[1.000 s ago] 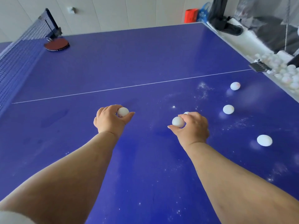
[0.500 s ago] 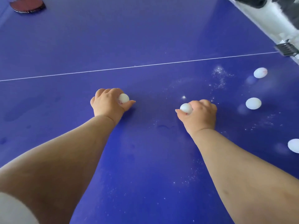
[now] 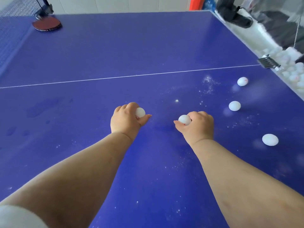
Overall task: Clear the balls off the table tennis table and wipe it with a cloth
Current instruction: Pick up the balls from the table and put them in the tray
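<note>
My left hand (image 3: 125, 120) is closed around a white ball (image 3: 140, 112) just above the blue table (image 3: 115, 51). My right hand (image 3: 199, 125) grips another white ball (image 3: 184, 119) beside it; whether more balls sit in that palm is hidden. Three loose white balls rest on the table to the right: a far ball with a red mark (image 3: 242, 81), a middle ball (image 3: 234, 105) and a near ball (image 3: 270, 139). White dust specks (image 3: 209, 83) cover the surface around them. No cloth is in view.
A red paddle (image 3: 46, 24) lies at the far left by the net (image 3: 11, 28). Along the table's right edge a catch area holds several white balls (image 3: 294, 69), with a metal clip (image 3: 268, 62) on the edge. Dark bags (image 3: 233, 12) stand at the far right.
Both hands keep their balls and have drawn closer together. The view has tilted back up, so the paddle, net and far edge show again.
</note>
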Available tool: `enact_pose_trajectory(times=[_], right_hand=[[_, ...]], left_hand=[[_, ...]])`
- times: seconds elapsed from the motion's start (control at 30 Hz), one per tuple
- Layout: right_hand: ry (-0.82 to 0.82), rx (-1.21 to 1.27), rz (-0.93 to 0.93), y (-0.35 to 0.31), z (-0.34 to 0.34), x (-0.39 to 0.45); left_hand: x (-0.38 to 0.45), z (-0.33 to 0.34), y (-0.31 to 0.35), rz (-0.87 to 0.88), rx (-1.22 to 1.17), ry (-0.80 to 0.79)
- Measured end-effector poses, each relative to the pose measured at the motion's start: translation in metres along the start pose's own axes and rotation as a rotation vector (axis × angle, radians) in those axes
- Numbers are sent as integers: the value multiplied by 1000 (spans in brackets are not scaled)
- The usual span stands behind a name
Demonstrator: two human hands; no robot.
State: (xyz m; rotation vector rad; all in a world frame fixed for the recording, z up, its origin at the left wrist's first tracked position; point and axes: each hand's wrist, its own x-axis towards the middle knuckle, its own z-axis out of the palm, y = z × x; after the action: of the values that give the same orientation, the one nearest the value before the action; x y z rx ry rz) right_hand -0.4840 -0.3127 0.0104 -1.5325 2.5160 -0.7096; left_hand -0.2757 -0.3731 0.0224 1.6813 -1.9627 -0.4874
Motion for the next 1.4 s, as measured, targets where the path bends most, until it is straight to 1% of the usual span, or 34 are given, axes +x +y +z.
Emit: enact_pose_trajectory(times=[0.07, 0.17, 0.3, 0.4, 0.53, 0.67, 0.77, 0.9, 1.13, 1.27, 1.4], right_hand=[[29, 30, -16, 6, -19, -17], [57, 58, -20, 22, -50, -40], [81, 89, -16, 63, -100, -70], [101, 108, -7, 115, -147, -89], [147, 96, 0, 202, -217, -118], [196, 38, 51, 299, -283, -152], [219, 29, 113, 356, -321, -161], [228, 46, 227, 410, -345, -157], [191, -14, 337, 490, -355, -114], [142, -49, 448, 534, -360, -77], [141, -5, 550, 567, -353, -39]], left_hand=[[-22, -7, 21, 18, -23, -34], [-55, -16, 57, 24, -77, -42], [-107, -9, 114, 33, -112, -33], [-152, 13, 166, 19, -148, -26], [-210, 56, 242, -32, -221, -48], [-260, 108, 329, -27, -273, -134], [-285, 140, 390, 25, -341, -189], [-293, 173, 450, 118, -368, -258], [-259, 255, 519, 197, -374, -353], [-230, 305, 563, 214, -360, -422], [-214, 340, 599, 213, -375, -505]])
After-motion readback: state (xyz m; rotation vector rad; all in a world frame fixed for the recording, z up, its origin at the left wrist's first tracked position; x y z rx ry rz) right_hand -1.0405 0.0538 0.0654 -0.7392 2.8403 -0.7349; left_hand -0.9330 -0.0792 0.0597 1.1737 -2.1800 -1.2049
